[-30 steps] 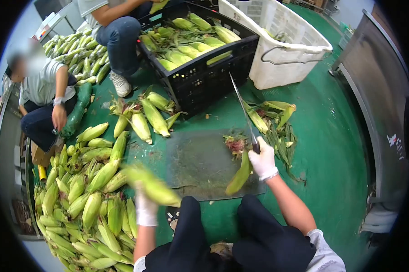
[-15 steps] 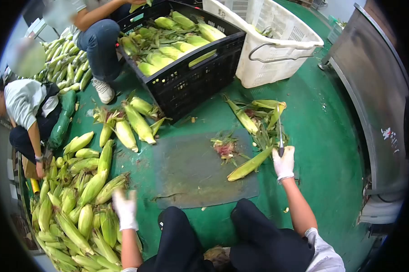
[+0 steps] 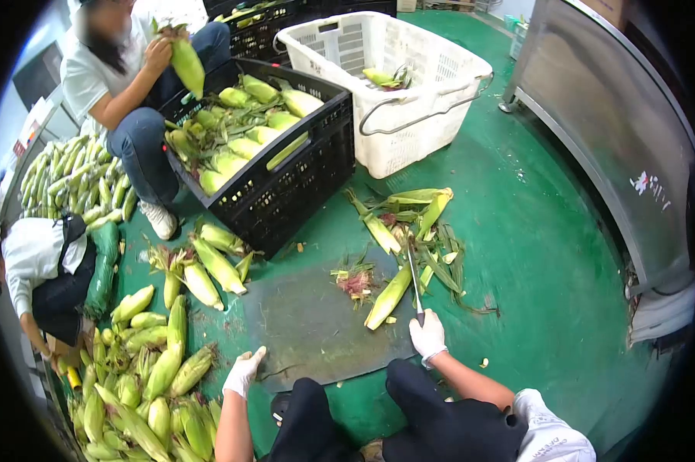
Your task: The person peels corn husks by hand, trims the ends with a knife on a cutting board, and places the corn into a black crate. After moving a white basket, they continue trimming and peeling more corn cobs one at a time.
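Gloved in white, my right hand [image 3: 427, 336] is closed around the dark handle of a long knife [image 3: 415, 276], its blade pointing away over the husk scraps. Beside the blade, an ear of corn [image 3: 389, 297] lies on the right part of the grey mat [image 3: 309, 316]. My left hand [image 3: 244, 371], also gloved, is at the mat's left front corner with fingers apart and nothing in it. Reddish silk and trimmings [image 3: 355, 283] lie on the mat. To the left is a large pile of unhusked corn [image 3: 143, 385].
A black crate [image 3: 286, 181] of corn and a white basket [image 3: 409, 131] stand ahead. One person [image 3: 124, 92] sits behind the crate holding an ear; another [image 3: 40, 262] bends at the left. A metal cabinet [image 3: 594, 131] stands right. Husks [image 3: 440, 269] lie beyond the mat.
The view has shifted. My left hand has moved from the corn pile to the mat's corner. The knife remains in my right hand. The person behind the crate now shows an ear held up.
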Demonstrator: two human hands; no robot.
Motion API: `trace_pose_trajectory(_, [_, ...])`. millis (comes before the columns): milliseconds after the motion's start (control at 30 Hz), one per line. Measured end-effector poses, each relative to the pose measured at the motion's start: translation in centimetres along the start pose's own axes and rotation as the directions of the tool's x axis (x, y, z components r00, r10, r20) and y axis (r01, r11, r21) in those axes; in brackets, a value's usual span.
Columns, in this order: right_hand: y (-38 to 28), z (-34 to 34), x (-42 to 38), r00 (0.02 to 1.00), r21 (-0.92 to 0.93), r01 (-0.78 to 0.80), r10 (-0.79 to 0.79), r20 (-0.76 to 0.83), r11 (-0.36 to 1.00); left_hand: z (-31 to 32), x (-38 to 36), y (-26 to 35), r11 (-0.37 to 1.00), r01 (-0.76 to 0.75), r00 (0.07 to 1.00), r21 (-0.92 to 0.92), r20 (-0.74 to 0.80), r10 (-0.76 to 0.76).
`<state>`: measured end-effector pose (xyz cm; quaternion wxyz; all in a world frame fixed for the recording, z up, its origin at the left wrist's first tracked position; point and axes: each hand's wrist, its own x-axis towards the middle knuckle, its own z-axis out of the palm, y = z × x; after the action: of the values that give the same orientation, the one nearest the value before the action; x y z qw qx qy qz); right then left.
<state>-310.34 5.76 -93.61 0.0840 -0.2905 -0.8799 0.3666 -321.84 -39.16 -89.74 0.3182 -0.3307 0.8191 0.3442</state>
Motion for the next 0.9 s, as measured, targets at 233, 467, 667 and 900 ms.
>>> trace_pose_trajectory(233, [-3.9,-6.1,1.7,0.959,0.101,-0.166,0.137,0.248,0.981,-6.1,-16.3,8.3,0.711,-0.349,0.908,-0.611,-0.031,0.418])
trace_pose_trajectory(467, [-3.9,-7.8,7.1,0.998,-0.061,0.011,-0.008,0.061,0.998,-9.5,-31.3,15.2,0.658,-0.667,0.745,-0.348,-0.317,0.587])
trace_pose_trajectory(667, [-1.2,-5.0,18.8,0.999,-0.279,-0.009,0.020,0.035,0.960,-13.8,-33.9,13.7,0.653,-0.738,0.644,-0.168,-0.465,0.608])
trace_pose_trajectory(900, [-2.4,1.5,6.0,0.913,-0.258,0.266,-0.156,0.378,0.929,-17.1,-32.6,8.7,0.571,-0.766,0.613,-0.294,-0.600,0.514])
